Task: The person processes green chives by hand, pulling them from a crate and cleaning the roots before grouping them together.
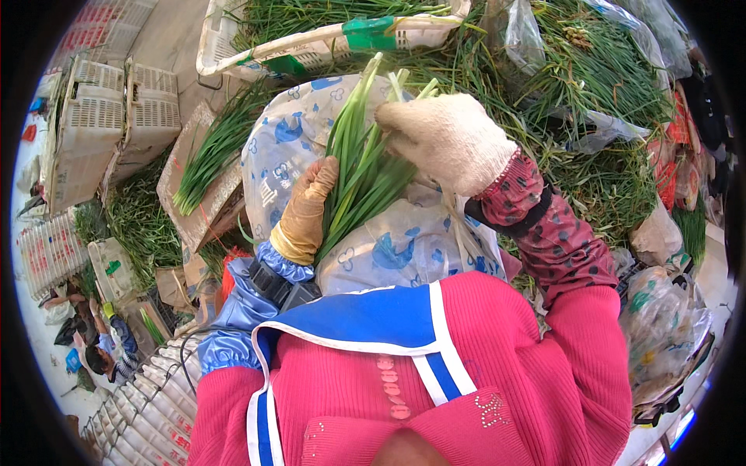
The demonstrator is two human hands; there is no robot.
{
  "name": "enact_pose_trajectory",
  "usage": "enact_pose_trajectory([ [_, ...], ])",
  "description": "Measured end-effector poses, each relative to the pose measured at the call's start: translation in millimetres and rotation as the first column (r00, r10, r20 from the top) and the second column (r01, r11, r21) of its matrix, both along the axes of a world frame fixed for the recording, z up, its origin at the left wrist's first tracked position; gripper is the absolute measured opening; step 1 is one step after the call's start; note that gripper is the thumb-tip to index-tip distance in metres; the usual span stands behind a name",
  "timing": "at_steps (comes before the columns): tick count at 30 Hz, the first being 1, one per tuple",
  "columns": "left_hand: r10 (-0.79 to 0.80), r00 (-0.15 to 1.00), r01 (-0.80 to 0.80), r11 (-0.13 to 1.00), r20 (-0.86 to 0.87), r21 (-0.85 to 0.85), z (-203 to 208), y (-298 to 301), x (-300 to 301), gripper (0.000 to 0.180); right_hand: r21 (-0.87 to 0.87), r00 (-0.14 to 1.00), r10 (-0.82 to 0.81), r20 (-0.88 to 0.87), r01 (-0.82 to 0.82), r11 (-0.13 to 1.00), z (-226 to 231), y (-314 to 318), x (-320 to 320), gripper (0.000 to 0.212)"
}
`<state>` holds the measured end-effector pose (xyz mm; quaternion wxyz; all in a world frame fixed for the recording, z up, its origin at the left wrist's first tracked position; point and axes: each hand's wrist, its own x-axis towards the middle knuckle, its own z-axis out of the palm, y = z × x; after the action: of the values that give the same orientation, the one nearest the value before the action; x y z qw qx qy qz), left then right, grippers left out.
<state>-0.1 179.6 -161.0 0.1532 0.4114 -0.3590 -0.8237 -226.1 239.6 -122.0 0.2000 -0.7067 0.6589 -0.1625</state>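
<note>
A loose bunch of green chives is held over my lap, pale stem ends pointing away from me. My left hand, in a tan rubber glove, is closed around the bunch's left side. At the upper right of the bunch, my right hand, in a white knitted glove, has its fingers curled onto stems; its fingertips are partly hidden. Beneath both hands, a clear plastic sheet printed with blue whales covers my lap. Another bundle of chives lies on a worn board to the left.
Ahead stands a white plastic crate full of chives. A large heap of chives with clear plastic bags spreads at the right. White crates stand at the left, beside leaf scraps. Another person works at the lower left.
</note>
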Motion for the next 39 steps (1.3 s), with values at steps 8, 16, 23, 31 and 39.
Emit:
enact_pose_trajectory([
  [8,-0.038,0.998,0.044,0.991,0.044,-0.124,-9,-2,5,0.039,0.034,0.999,-0.035,-0.009,0.035,0.999,-7,0,5,0.020],
  [16,0.056,0.997,-0.044,0.983,-0.061,0.180,-17,-16,9,0.039,-0.167,0.996,0.076,0.037,-0.069,0.984,-16,17,3,0.013],
  [23,-0.304,0.951,0.307,0.946,0.051,-0.103,-7,-27,3,0.038,-0.278,0.985,0.043,0.166,0.005,0.961,-29,22,11,0.013],
  [31,-0.045,0.983,0.086,0.969,0.176,-0.231,-23,-28,5,0.041,-0.240,0.889,0.202,0.412,-0.107,0.965,-11,36,-7,0.022],
  [39,0.055,0.973,0.052,0.895,0.225,-0.443,-27,-15,1,0.037,0.296,-0.127,-0.273,0.954,0.230,0.927,-5,49,-8,0.021],
])
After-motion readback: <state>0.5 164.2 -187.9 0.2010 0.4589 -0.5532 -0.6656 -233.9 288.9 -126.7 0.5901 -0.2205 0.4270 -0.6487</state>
